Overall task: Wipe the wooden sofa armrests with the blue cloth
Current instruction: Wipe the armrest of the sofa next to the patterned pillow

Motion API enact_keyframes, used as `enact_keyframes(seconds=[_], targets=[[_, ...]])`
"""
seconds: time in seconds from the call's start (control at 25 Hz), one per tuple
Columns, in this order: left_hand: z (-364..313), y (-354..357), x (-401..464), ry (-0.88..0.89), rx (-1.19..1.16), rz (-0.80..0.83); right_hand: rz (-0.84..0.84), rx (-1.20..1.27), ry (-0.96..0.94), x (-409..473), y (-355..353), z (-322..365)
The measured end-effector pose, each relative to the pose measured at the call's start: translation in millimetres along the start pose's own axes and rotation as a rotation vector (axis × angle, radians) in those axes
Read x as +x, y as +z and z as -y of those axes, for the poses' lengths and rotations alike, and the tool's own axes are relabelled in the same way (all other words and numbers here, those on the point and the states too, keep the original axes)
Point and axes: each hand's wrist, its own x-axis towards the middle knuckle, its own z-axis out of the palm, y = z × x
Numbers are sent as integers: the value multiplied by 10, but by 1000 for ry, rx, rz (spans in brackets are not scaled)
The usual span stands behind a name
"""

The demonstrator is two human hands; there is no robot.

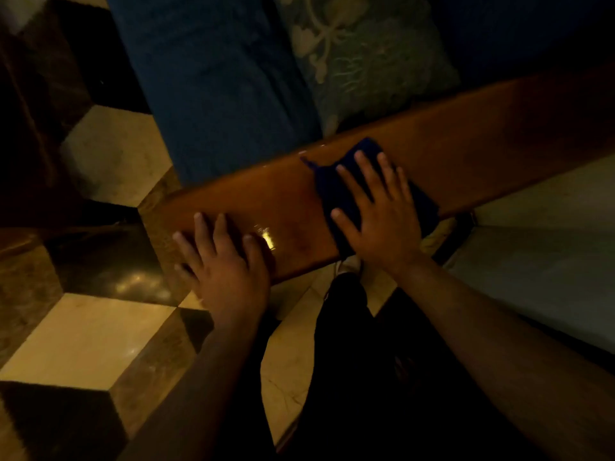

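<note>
A glossy brown wooden armrest (286, 201) runs diagonally from lower left to upper right across the head view. The dark blue cloth (336, 191) lies flat on its top near the middle. My right hand (379, 217) presses flat on the cloth with fingers spread, covering most of it. My left hand (223, 261) rests palm down on the bare wood near the armrest's left end, fingers apart and holding nothing.
Beyond the armrest lie a blue seat cushion (213, 78) and a pale patterned pillow (359, 51). The floor (83, 337) has a cream and dark block pattern. My dark trouser leg (346, 344) stands below the armrest. A pale surface (539, 261) sits at right.
</note>
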Motion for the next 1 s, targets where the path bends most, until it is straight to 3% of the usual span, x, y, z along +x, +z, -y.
enact_keyframes(seconds=[0.12,0.32,0.52,0.6,0.68,0.8,1.0], targets=[[-626,343,-149,262,123,109,-28,2,200,84,-140,-1029],[-1886,1130,-203,471,235,190,-193,105,611,109,-348,-2302],[-2718,1683,-153,625,327,212,-532,473,1219,270,-433,-2950],[-2777,1704,-130,633,340,214,-558,564,1354,338,-489,-3147],[-2666,1620,-85,671,323,207,-416,550,1346,341,-490,-3329],[-2275,1400,-2,740,256,215,-402,414,1259,324,-464,-3127],[-1445,963,44,616,214,115,-73,199,694,264,-367,-1438]])
